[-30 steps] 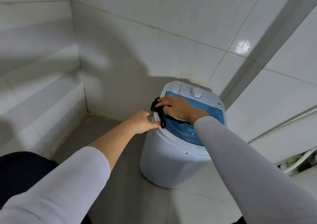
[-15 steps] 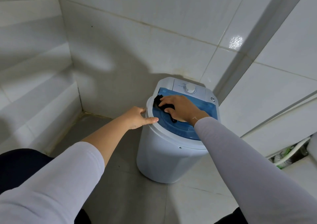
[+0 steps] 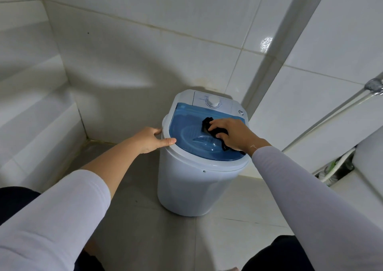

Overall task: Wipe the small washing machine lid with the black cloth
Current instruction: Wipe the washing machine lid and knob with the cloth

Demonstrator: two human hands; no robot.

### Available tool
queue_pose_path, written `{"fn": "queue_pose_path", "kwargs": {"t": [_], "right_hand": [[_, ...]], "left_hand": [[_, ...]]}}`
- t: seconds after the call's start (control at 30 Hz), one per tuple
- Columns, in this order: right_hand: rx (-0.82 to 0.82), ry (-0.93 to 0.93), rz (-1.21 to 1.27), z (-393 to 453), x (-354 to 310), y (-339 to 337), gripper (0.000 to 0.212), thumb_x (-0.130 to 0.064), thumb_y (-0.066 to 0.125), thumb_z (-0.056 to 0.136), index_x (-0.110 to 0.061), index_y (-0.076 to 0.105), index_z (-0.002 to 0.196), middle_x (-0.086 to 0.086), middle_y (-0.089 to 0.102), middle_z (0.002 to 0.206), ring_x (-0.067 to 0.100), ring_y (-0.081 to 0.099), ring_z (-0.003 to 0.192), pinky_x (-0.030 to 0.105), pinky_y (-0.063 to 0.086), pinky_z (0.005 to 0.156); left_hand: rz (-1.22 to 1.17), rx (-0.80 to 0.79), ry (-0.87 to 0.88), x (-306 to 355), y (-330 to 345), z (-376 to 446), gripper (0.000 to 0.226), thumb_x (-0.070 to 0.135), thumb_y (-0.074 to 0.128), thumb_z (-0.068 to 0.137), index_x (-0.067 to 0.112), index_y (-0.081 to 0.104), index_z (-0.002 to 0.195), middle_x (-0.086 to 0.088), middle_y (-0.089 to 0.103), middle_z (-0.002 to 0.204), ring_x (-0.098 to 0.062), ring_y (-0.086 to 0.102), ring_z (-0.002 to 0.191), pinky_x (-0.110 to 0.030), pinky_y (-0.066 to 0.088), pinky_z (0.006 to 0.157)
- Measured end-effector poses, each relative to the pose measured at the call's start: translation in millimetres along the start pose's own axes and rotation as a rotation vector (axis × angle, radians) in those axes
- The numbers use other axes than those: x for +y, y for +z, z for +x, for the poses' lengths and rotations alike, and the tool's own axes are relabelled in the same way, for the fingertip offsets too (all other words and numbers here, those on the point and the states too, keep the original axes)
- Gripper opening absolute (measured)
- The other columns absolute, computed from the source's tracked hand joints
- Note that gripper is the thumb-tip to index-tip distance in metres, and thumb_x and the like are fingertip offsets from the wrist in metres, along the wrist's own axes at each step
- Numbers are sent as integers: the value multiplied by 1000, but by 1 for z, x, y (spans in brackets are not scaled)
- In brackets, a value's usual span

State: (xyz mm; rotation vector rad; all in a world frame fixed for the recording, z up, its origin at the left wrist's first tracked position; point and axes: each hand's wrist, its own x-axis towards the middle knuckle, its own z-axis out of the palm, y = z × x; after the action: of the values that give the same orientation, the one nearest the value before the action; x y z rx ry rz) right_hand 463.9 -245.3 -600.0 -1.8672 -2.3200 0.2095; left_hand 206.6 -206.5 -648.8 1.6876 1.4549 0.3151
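Observation:
A small white washing machine (image 3: 192, 185) stands on the floor in a tiled corner. Its translucent blue lid (image 3: 184, 129) is down and closed. My right hand (image 3: 234, 133) presses a crumpled black cloth (image 3: 209, 125) onto the right half of the lid; most of the cloth is hidden under my palm. My left hand (image 3: 151, 139) rests against the left rim of the machine, thumb along the top edge, fingers spread around the side.
A white control panel with a round dial (image 3: 213, 101) sits behind the lid. White tiled walls (image 3: 145, 52) close in at the back and left. A metal pipe (image 3: 335, 115) and a white fixture (image 3: 369, 162) stand at the right. The floor (image 3: 207, 239) is grey tile.
My right hand has slid the black cloth from the lid's left edge across to its right half. My left hand stays on the left rim.

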Motion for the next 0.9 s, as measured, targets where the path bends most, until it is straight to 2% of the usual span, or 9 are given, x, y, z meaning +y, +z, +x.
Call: {"fn": "queue_pose_path", "kwargs": {"t": [0.27,0.43,0.57,0.7,0.8,0.9], "right_hand": [[37,134,23,-33,29,-10,31,-4,52,88,-19,62,114,3,61,128,26,53,115,24,35,96],[103,230,105,-54,46,-8,31,-2,50,87,-20,63,109,6,63,124,29,57,110,28,40,94],[146,269,130,-65,51,-4,32,-1,49,86,-19,63,108,5,63,121,28,58,103,23,38,88],[103,303,106,-69,52,-11,30,0,47,87,-17,63,106,8,64,117,21,53,87,25,41,80],[99,297,87,-60,45,-27,28,-1,50,87,-16,63,106,9,60,118,26,56,99,25,38,84],[103,178,34,-36,20,-42,28,-5,56,85,-16,62,110,11,56,119,29,53,111,25,35,91]], "left_hand": [[21,-10,-13,1,-1,0,92,62,63,73,21,32,148,-3,35,154,-26,36,140,-39,29,114],[21,-14,-7,2,-2,-2,96,67,62,68,20,34,148,-3,36,153,-26,38,139,-38,30,112],[9,-2,-9,4,2,-5,85,59,60,78,19,32,148,-5,35,154,-27,38,138,-38,31,112],[-11,26,-12,7,7,-13,80,56,55,84,18,30,149,-6,34,154,-28,36,139,-40,29,113],[-33,40,-6,10,11,-22,76,57,52,85,20,31,149,-3,35,154,-27,36,140,-39,29,113],[-65,9,38,13,14,-32,73,49,58,86,24,30,148,0,37,152,-24,36,140,-37,31,111]]}}
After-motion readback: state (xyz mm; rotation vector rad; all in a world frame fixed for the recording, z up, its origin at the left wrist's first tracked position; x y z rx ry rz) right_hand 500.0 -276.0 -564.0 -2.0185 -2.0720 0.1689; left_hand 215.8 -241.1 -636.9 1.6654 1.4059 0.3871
